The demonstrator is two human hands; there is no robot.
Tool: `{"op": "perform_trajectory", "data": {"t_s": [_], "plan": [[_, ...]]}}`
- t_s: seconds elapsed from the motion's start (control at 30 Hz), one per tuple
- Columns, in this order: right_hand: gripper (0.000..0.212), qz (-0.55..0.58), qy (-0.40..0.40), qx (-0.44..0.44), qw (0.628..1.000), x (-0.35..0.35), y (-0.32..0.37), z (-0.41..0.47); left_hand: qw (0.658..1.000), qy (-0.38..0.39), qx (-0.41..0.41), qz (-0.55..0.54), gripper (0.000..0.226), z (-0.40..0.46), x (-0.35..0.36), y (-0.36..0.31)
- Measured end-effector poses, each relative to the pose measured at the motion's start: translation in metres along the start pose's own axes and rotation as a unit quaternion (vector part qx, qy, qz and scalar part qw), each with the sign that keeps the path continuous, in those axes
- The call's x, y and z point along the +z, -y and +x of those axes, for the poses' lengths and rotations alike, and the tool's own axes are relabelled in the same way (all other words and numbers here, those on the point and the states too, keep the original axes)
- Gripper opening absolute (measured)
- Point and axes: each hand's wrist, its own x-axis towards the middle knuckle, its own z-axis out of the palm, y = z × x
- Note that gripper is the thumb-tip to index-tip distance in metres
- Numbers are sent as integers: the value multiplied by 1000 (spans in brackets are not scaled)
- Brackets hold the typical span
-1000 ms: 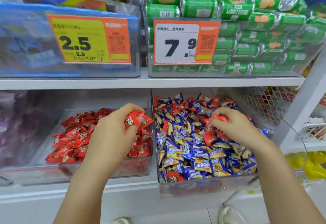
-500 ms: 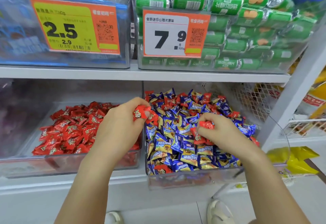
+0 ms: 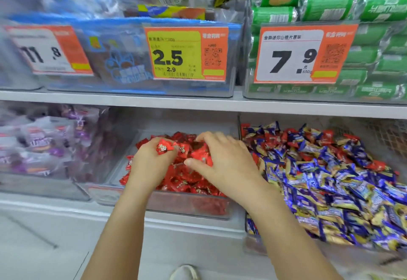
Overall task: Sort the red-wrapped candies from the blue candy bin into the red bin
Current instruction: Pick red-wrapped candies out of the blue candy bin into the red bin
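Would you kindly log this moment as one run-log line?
left hand: holds red candy | right hand: holds red candies | both over red bin | blue candy bin: reds remain

Both hands hover over the clear plastic bin of red-wrapped candies [image 3: 193, 204] on the lower shelf. The left hand [image 3: 152, 165] pinches a red foil-wrapped candy [image 3: 164, 147]; the right hand [image 3: 224, 160] curls round more red candies [image 3: 201, 155]. Just right, touching, sits the clear bin of blue-and-yellow wrapped candies [image 3: 253, 244], red ones scattered toward its back edge.

Glossy, crinkled foil wraps the red candies [image 3: 193, 182] in a clear smooth plastic red bin [image 3: 189, 206].
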Motion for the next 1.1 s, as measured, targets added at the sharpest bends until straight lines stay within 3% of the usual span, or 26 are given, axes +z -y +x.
{"op": "perform_trajectory", "data": {"t_s": [0.03, 0.1, 0.2, 0.33, 0.43, 0.53, 0.67, 0.73, 0.93, 1.1], "plan": [[60, -29, 14, 3, 999, 1, 0, 1, 1000, -12, -20, -13, 6, 4, -1, 3], [66, 42, -1, 27, 999, -9, -10, -2, 997, -24, -51, -54, 28, 12, -3, 7], [41, 168, -52, 68, 982, -24, -39, -17, 983, 27, -84, -162, 52, 18, -3, 2], [16, 213, -59, 134, 966, -30, -79, -42, 984, 22, -78, -156, 41, 19, 4, -6], [12, 160, -48, 171, 971, -35, -98, -58, 995, 5, -32, -92, 29, 6, 14, -19], [11, 81, -46, 193, 977, -43, -111, -71, 994, 76, 37, -68, 22, -19, 35, -39], [6, 86, -55, 203, 974, -56, -122, -87, 977, 190, 96, -15, 50, -51, 71, -61], [13, 73, -50, 175, 981, -59, -119, -93, 971, 214, 104, 41, 52, -55, 83, -64], [42, -50, 38, -38, 997, -18, -83, -81, 962, 179, 113, 172, 47, -47, 98, -60], [60, -174, 103, 29, 979, -5, -100, -62, 956, 181, 123, 197, 52, -47, 98, -60]]}}
